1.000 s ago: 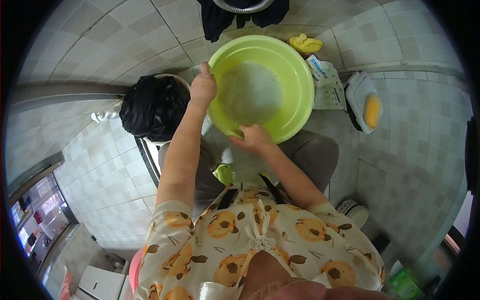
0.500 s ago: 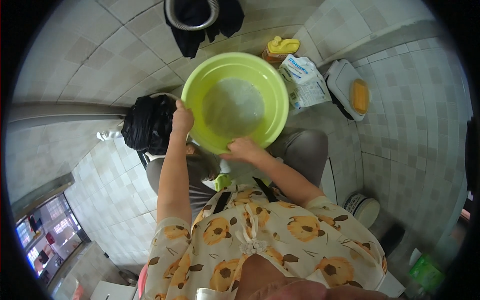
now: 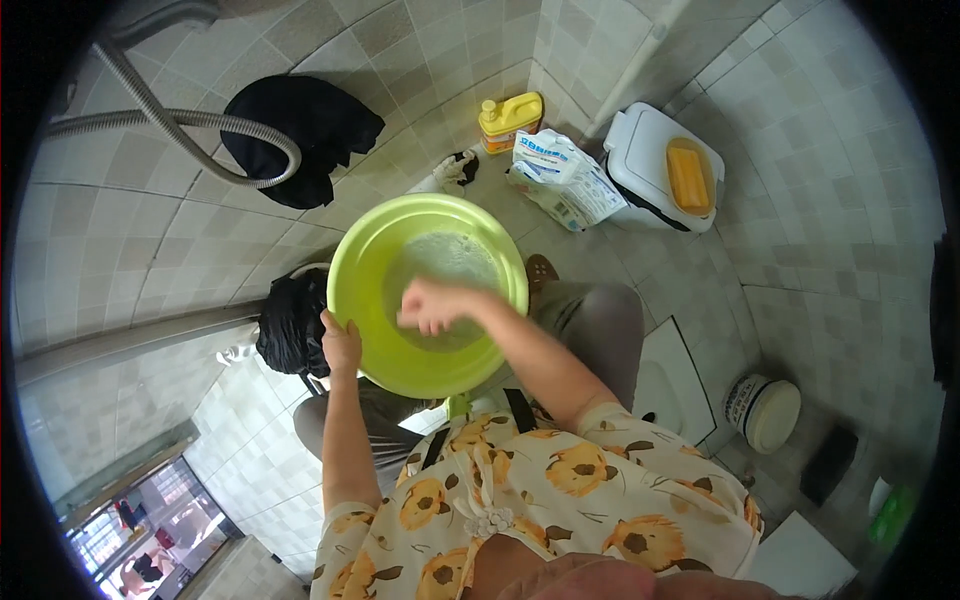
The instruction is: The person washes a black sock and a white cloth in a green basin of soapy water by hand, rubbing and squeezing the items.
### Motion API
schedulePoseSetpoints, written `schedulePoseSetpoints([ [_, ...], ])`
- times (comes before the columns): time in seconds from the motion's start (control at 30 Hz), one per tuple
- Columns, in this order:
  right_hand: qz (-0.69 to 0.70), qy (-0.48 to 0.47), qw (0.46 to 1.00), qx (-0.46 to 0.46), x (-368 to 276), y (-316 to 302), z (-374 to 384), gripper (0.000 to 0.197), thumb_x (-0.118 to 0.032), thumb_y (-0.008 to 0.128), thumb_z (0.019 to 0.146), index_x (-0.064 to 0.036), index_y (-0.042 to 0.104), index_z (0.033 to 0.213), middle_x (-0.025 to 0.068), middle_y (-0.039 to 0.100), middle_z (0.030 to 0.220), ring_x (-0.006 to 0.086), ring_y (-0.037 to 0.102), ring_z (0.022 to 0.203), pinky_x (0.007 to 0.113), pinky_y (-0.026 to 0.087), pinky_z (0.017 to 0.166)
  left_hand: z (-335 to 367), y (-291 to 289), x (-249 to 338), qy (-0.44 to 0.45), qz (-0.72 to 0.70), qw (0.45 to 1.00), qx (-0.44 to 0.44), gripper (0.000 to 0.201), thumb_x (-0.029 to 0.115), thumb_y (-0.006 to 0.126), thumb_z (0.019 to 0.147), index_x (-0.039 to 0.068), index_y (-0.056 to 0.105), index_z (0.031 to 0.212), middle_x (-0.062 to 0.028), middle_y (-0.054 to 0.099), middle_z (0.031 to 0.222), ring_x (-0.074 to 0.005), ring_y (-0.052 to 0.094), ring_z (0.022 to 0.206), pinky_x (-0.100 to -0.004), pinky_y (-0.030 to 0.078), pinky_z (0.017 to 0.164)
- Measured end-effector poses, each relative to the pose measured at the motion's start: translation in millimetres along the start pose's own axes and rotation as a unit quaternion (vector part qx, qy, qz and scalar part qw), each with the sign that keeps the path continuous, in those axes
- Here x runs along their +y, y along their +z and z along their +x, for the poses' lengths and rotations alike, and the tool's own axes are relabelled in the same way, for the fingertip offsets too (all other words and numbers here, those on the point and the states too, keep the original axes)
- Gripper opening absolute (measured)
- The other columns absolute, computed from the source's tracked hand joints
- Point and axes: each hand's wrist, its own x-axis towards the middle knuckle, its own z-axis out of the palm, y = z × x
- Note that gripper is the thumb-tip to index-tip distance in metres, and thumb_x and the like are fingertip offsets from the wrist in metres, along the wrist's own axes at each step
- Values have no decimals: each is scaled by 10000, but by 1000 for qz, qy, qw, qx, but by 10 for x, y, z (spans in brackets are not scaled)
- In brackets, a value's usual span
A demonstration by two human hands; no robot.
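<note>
A lime-green plastic basin (image 3: pixel 352 250) with cloudy, foamy water (image 3: pixel 455 262) in the bottom is in front of me, over my lap and between my knees. My left hand (image 3: pixel 341 343) grips its rim on the left side, with the thumb on the edge. Inside the basin's outline, over the water, is my right hand (image 3: pixel 440 305), bent at the wrist and touching no rim. Motion blurs its fingers, which look partly curled, and nothing can be made out in them.
Left of the basin bulges a black plastic bag (image 3: pixel 290 325). Along the far wall stand a yellow jug (image 3: pixel 510 122), a white printed pouch (image 3: pixel 565 180) and a white-lidded bin (image 3: pixel 640 150) carrying an orange bar (image 3: pixel 687 178). A metal hose (image 3: pixel 225 125) crosses a black cloth (image 3: pixel 300 135). A bucket (image 3: pixel 772 415) stands right.
My right hand has let go of the basin's near rim and moved up and left over the water. The basin sits lower in view, and my left hand still holds its rim.
</note>
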Motion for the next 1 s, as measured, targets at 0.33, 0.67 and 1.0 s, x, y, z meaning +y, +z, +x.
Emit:
schedulePoseSetpoints([
  [0.33, -51, 40, 840, 538, 1132, -2032, 680, 208, -201, 541, 865, -65, 616, 1003, 108, 673, 818, 229, 641, 683, 338, 506, 585, -39, 56, 207, -24, 33, 991, 128, 416, 206, 581, 818, 66, 404, 1167, -259, 617, 823, -432, 607, 755, -482, 484, 641],
  [0.67, -424, 85, 845, 314, 1794, -2152, 1593, 578, -106, 519, 815, -277, 381, 1350, 195, 349, 1384, 371, 513, 1094, 430, 464, 846, 20, 22, 198, -43, 35, 993, 107, 421, 156, 576, 837, 42, 391, 1197, -257, 614, 843, -427, 609, 730, -452, 491, 619],
  [1.0, -543, 116, 762, 333, 2043, -2325, 2191, 514, -201, 490, 858, -421, 402, 1313, 169, 188, 1480, 456, 315, 1249, 549, 330, 979, 115, 37, 255, -45, 33, 995, 87, 443, 165, 580, 848, 2, 379, 1208, -255, 612, 836, -404, 624, 732, -425, 490, 607],
])
